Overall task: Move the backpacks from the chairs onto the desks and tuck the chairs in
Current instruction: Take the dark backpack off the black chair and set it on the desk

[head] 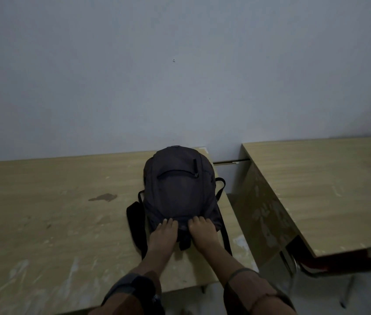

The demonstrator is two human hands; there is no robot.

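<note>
Dark backpack (178,189) lying flat on worn wooden desk (50,214) by wall, near desk's right end. Left hand (164,235) & right hand (202,233) pressing on near end, fingers laid fairly straight (no clear grasp). Second desk (325,192) just beside, at right.

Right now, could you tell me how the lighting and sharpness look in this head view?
Head view: dim and flat, no glare; the dark backpack loses detail, both hands read clearly, the desk edges bow with wide-angle distortion, and a pale blur sits at the far right edge.
</note>
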